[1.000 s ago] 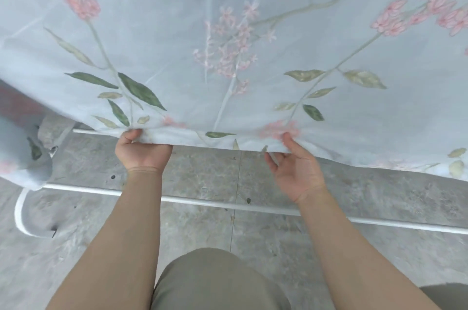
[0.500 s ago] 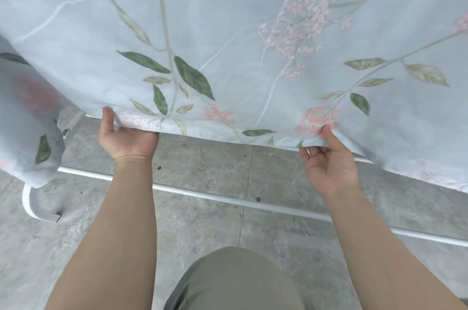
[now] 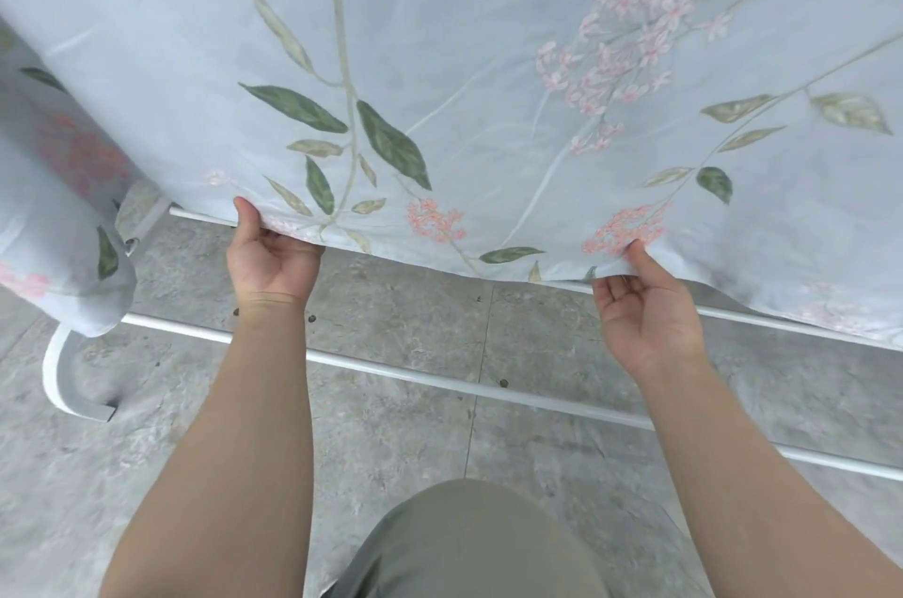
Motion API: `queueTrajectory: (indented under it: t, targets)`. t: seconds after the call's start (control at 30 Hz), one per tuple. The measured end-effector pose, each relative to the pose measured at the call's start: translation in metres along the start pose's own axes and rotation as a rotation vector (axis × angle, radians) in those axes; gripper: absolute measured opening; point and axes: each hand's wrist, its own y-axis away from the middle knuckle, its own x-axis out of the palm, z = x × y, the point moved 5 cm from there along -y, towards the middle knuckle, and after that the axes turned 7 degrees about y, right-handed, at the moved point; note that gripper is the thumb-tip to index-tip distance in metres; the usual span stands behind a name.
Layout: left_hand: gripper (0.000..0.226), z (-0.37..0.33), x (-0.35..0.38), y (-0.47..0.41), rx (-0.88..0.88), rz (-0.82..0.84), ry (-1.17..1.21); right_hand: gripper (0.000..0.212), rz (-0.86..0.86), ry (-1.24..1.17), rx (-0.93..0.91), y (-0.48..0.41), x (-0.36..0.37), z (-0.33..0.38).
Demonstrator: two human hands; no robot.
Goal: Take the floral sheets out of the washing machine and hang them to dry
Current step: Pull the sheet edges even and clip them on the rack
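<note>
Through the head camera I saw the floral sheet (image 3: pixel 488 84), pale blue with pink blossoms and green leaves, hanging across the whole upper view, with a bunched fold (image 3: pixel 63 206) drooping at the far left. The left hand (image 3: pixel 271 263) gripped the lower hem, thumb on the front and fingers hidden behind the cloth, while the right hand (image 3: pixel 645 309), palm up and well apart from it, pinched the hem at a pink cluster. Under both forearms a white rack rail (image 3: pixel 440 377) ran over the grey tiled floor (image 3: pixel 391 304), and an olive-clad knee (image 3: pixel 469 544) showed at the bottom.

Single head view, looking forward and down, close on hanging sheet (image 3: pixel 488 60) and floor (image 3: pixel 391 319).
</note>
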Motion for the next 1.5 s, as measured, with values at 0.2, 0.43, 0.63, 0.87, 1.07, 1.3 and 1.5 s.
queueTrajectory:
  t: [0.2,0.43,0.63,0.87,1.07,1.3,1.5]
  targets:
    - [0.05,0.003,0.008,-0.001,0.006,0.004,-0.003,0.019,0.0,0.003,0.011,0.009,0.003,-0.004]
    - [0.047,0.011,0.016,0.003,-0.085,0.041,-0.056,0.009,0.186,-0.078,0.19,0.034,0.02,-0.045]
    - [0.054,0.011,0.008,0.007,-0.116,0.059,-0.137,0.06,0.532,-0.016,0.312,0.047,0.068,-0.093]
    - [0.047,0.002,0.0,0.008,-0.128,0.065,-0.153,0.06,0.66,0.118,0.464,0.053,0.133,-0.138]
    - [0.022,-0.024,-0.002,0.005,-0.077,-0.05,-0.156,0.036,0.356,-0.013,0.415,0.019,0.158,-0.129]
    - [0.033,-0.069,0.014,-0.011,0.051,-0.062,-0.16,0.037,0.119,0.203,0.219,0.0,0.165,-0.117]
    - [0.044,-0.138,0.045,-0.04,0.178,0.042,0.024,0.041,-0.017,0.188,0.152,-0.013,0.16,-0.099]
